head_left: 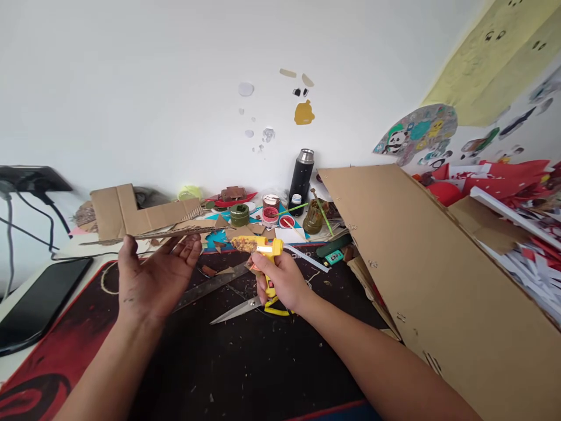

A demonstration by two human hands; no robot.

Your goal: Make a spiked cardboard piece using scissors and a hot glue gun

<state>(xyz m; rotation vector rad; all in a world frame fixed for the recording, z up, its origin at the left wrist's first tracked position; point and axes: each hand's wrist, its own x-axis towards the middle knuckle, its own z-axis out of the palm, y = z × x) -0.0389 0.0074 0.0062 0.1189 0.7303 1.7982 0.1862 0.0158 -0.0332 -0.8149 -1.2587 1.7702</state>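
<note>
My left hand [151,275] is raised palm up and holds a long thin brown cardboard strip [175,233] edge-on between thumb and fingers. My right hand [283,282] grips a yellow glue gun [263,251] by its handle, with the nozzle pointing left toward the strip's right end. Under the hands, scissors [245,307] with yellow handles and a metal ruler [210,286] lie on the dark desk mat [228,362].
A large cardboard sheet [438,275] leans at the right. An L-shaped cardboard piece [131,213], paint pots [270,213], a green jar [239,214] and a black flask [301,174] stand along the wall. A black phone [39,304] lies left.
</note>
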